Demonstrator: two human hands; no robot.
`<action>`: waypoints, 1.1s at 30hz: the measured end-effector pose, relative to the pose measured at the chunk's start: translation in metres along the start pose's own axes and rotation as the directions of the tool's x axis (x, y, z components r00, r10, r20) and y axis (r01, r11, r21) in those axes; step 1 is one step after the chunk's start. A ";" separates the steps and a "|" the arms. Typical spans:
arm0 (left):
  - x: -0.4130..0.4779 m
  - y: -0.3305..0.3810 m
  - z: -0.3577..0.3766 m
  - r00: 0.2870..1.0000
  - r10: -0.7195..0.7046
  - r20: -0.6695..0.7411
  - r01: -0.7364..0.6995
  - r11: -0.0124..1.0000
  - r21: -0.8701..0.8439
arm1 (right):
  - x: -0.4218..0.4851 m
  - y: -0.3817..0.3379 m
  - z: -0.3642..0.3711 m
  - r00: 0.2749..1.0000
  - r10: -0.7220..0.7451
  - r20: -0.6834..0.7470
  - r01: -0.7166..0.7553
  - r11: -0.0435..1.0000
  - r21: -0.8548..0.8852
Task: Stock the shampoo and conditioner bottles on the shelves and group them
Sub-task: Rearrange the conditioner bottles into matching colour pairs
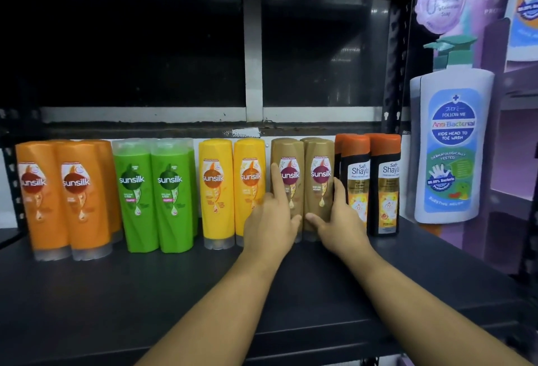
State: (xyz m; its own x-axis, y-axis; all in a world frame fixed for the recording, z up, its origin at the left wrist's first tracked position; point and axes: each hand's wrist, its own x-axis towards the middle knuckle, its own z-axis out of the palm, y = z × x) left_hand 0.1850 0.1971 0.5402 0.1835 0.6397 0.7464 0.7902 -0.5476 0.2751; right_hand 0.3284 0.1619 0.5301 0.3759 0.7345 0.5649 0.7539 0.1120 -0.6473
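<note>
Bottles stand in colour groups along the back of a dark shelf (145, 292): orange Sunsilk bottles (67, 199) at the left, then green ones (154, 196), yellow ones (227, 190), brown ones (317, 161), and black Safi Shayla bottles (384, 182) with orange caps at the right. My left hand (273, 220) grips the left brown bottle (289, 155), thumb and fingers on either side, index finger up its front. My right hand (334, 217) grips the right brown bottle, thumb at its base and fingers along its right side.
A large cardboard display (454, 147) shaped like a white pump bottle stands just right of the shelf post. Perforated black uprights (393, 74) frame the shelf. The front half of the shelf in front of the bottles is bare. Behind the bottles is a dark back panel.
</note>
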 end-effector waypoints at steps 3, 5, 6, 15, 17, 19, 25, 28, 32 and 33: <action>0.000 -0.003 0.005 0.999 -0.025 0.033 0.024 1.000 0.012 | 0.001 0.002 0.003 1.000 -0.017 0.000 0.017 1.000 0.000; -0.001 -0.002 0.006 0.999 -0.022 0.034 0.022 1.000 0.009 | 0.001 0.003 0.003 1.000 -0.021 0.007 0.021 1.000 -0.007; -0.002 -0.002 0.006 0.999 -0.019 0.037 0.019 1.000 0.006 | 0.001 0.004 0.003 1.000 -0.018 0.011 0.018 1.000 -0.010; -0.002 -0.001 0.003 0.995 -0.022 0.097 0.025 0.999 -0.038 | -0.002 0.004 0.000 1.000 -0.011 0.030 0.011 1.000 -0.024; -0.003 -0.001 0.002 0.995 -0.022 0.100 0.026 0.999 -0.040 | -0.003 0.003 -0.002 0.999 -0.015 0.034 0.015 1.000 -0.015; -0.003 -0.001 0.001 0.994 -0.025 0.110 0.030 0.998 -0.049 | -0.003 0.003 -0.003 0.999 -0.016 0.044 0.017 1.000 -0.009; -0.003 0.000 0.000 0.993 -0.037 0.115 0.041 0.999 -0.031 | -0.004 0.005 -0.003 0.999 -0.028 0.043 0.028 1.000 -0.001; -0.002 -0.002 -0.002 0.994 -0.041 0.106 0.044 0.999 -0.027 | -0.003 0.009 -0.004 1.000 -0.008 0.027 0.008 1.000 0.002; 0.001 -0.007 -0.015 0.999 0.030 -0.037 -0.033 0.996 -0.081 | -0.010 -0.002 -0.014 0.978 -0.135 -0.158 0.141 0.990 0.022; 0.003 -0.005 -0.022 0.995 0.066 -0.080 -0.075 0.991 -0.112 | -0.010 -0.008 -0.019 0.955 -0.195 -0.225 0.206 0.978 0.026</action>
State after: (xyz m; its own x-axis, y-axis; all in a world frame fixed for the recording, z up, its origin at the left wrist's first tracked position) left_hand 0.1693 0.1899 0.5543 0.1881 0.5570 0.8089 0.7039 -0.6508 0.2845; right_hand 0.3287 0.1409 0.5389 0.3333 0.5287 0.7806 0.8010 0.2778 -0.5302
